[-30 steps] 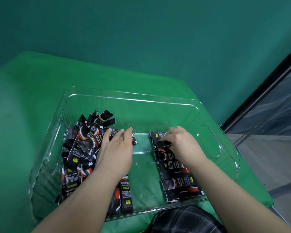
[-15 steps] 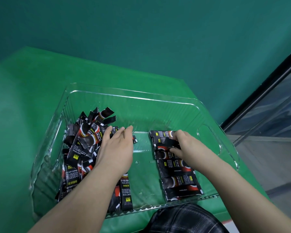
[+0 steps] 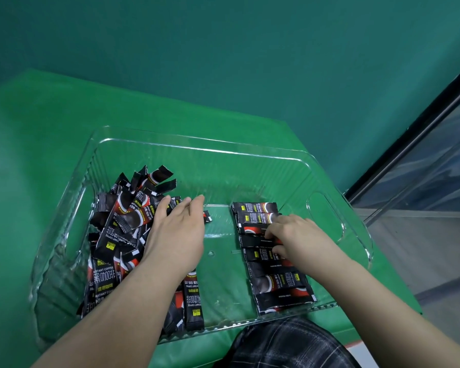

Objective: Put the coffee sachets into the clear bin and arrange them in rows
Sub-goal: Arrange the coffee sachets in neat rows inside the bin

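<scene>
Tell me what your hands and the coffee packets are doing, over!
Left hand flat on loose pile of black coffee sachets. Right hand fingering neat row of black sachets inside clear plastic bin. Nothing in the way.

The clear bin (image 3: 197, 148) is sitting on the surface (image 3: 51, 123). A loose pile of sachets (image 3: 122, 227) is lying in its left half, and a row of sachets (image 3: 274, 285) is running front to back in its right half. The left hand (image 3: 177, 235) is resting on the pile's right edge; the right hand (image 3: 300, 239) is lying on the row.
</scene>
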{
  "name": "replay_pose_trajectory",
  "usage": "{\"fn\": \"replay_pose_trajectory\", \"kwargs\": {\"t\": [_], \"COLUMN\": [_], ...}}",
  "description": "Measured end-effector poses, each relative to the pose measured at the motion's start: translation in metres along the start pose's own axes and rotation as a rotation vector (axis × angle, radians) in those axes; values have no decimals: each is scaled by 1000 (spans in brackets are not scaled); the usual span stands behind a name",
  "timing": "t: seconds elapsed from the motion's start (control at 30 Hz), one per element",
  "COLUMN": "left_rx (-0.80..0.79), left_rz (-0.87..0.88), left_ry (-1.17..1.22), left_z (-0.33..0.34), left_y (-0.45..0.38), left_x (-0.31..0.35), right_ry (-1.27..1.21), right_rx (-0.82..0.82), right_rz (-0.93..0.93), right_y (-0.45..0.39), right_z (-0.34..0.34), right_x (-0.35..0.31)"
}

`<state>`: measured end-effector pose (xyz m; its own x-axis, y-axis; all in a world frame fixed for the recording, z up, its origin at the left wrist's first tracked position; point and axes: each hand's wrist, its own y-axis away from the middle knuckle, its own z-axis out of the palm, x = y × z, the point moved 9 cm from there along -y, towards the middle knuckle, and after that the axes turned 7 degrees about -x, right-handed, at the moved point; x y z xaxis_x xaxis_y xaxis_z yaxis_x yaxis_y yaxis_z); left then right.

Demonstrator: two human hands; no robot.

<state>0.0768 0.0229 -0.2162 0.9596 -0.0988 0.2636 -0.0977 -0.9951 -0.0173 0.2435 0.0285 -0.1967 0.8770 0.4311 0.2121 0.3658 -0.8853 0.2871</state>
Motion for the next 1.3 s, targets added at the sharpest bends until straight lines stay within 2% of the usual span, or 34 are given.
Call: {"fn": "replay_pose_trajectory", "kwargs": {"t": [0.27,0.37,0.47,0.6,0.87,1.03,1.13,1.3], "left_rx": [15,14,22,27,23,19,38,53], "left_rz": [6,7,8,6,-3,-9,-21,-17], "left_ry": [-5,-7,-3,-7,-9,15,59,70], "left_z": [2,3,4,5,5,6,5,2], "left_y": [-1,-2,-2,-2,-2,-4,-6,-6], "left_x": [-1,-1,-3,-4,-5,-6,-8,-9], "right_ry": [-22,-140,-200,-143,-166,-395,-529,-677], "right_rx": [90,120,73,-13,38,74,26,60], "right_rz": [45,-25,-108,-92,-114,-170,-77,38], "right_y": [1,1,3,3,-2,-12,-30,-63], "right_z": [-6,-6,1,11,4,-12,-12,-19], "right_x": [3,-11,-37,-42,-46,-62,-67,-62]}}
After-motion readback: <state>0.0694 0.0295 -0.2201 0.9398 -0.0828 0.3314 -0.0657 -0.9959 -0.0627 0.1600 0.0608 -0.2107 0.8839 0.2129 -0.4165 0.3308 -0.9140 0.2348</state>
